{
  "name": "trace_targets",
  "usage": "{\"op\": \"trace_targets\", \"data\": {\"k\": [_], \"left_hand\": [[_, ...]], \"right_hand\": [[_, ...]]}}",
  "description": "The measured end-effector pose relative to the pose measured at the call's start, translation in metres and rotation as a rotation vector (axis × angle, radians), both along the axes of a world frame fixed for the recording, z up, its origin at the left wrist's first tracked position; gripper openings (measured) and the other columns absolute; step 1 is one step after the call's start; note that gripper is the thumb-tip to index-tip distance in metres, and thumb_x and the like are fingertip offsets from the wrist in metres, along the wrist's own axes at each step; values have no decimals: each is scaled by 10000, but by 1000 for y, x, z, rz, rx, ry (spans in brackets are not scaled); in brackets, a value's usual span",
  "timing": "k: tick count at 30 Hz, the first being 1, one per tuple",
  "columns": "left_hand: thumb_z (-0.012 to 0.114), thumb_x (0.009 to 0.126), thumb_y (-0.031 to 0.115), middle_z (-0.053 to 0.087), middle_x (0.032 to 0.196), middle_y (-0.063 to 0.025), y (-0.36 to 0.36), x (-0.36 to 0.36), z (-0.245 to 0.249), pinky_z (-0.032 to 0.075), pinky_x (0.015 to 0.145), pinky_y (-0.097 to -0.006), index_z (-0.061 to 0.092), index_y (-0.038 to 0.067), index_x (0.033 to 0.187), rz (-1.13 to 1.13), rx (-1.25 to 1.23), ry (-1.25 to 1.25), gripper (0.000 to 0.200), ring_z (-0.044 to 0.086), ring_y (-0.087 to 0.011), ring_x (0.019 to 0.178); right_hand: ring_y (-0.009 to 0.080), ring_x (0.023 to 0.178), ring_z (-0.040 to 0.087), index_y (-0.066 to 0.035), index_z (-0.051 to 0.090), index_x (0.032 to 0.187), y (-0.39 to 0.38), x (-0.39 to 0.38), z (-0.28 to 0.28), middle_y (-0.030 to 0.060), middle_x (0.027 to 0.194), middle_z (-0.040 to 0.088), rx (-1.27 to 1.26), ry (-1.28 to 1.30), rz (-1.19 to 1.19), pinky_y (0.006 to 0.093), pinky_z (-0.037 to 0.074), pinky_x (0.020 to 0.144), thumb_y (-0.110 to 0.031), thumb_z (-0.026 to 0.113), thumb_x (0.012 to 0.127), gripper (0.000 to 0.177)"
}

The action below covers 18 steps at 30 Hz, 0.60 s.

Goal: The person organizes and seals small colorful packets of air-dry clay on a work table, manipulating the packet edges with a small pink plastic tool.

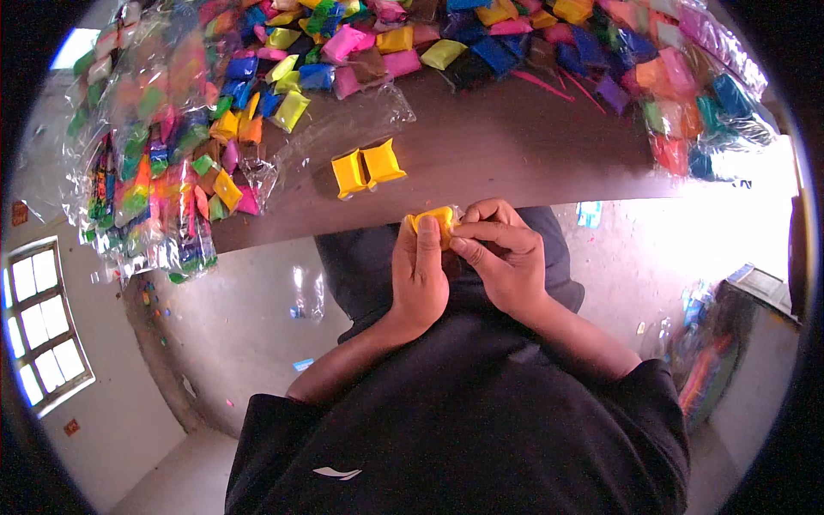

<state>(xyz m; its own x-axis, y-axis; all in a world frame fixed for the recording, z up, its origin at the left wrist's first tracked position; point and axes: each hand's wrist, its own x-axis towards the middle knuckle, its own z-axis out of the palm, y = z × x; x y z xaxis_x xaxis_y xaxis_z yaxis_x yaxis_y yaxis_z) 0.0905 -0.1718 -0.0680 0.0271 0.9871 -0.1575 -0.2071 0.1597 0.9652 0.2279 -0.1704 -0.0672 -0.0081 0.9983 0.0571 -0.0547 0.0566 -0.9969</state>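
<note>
Near the table's front edge, my left hand (421, 279) is closed on a small yellow packet (436, 216), its thumb lying across the top. From the other side my right hand (511, 262) pinches the packet's right end with thumb and fingers, where a bit of clear wrap seems to show. Just ahead on the brown table (515, 142) lie two more yellow packets, a left one (348, 174) and a right one (383, 164), side by side and touching or nearly so.
Many loose coloured packets (343, 43) are heaped along the far side. Clear bags of packets stand at the left (154, 172) and the right (687, 103). An empty-looking clear wrapper (360, 116) lies near the left heap. My lap is below the table edge.
</note>
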Motion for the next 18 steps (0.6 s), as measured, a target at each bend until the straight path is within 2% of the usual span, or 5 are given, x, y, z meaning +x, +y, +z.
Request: {"op": "trace_targets", "data": {"k": [2,6,11,14,18], "left_hand": [[391,1107,354,546,944,-22,1,1,0,435,661,-231,509,27,1129,27,144,277,348,517,-64,797],[377,1111,335,554,979,-59,-3,0,9,467,729,-269,499,-1,1171,-8,-16,174,363,543,-105,867],[331,1115,277,585,1040,-125,0,2,16,461,839,-341,537,-17,1151,-45,285,369,361,547,-208,930],[326,1114,275,575,1028,-110,0,-5,7,454,848,-335,524,-11,1161,-77,326,567,351,540,-198,928],[378,1106,352,549,983,-51,1,-13,-6,445,712,-228,487,12,1188,-141,104,401,366,537,-88,834]], "right_hand": [[167,956,605,4,755,992,0,2,3,74,1036,612,50,-95,-1,273,485,849,20,768,842,151],[182,953,597,12,742,1042,-2,3,5,92,1050,600,144,-170,24,286,486,825,33,739,861,183],[193,931,591,24,714,1068,0,4,18,112,1064,590,165,-209,88,299,483,820,14,729,874,195],[257,876,625,8,707,1050,8,9,19,171,1005,620,136,-311,127,338,504,758,-27,698,883,170],[170,895,594,21,712,1015,13,14,2,83,965,622,-35,-138,226,290,476,799,-30,749,877,151]]}}
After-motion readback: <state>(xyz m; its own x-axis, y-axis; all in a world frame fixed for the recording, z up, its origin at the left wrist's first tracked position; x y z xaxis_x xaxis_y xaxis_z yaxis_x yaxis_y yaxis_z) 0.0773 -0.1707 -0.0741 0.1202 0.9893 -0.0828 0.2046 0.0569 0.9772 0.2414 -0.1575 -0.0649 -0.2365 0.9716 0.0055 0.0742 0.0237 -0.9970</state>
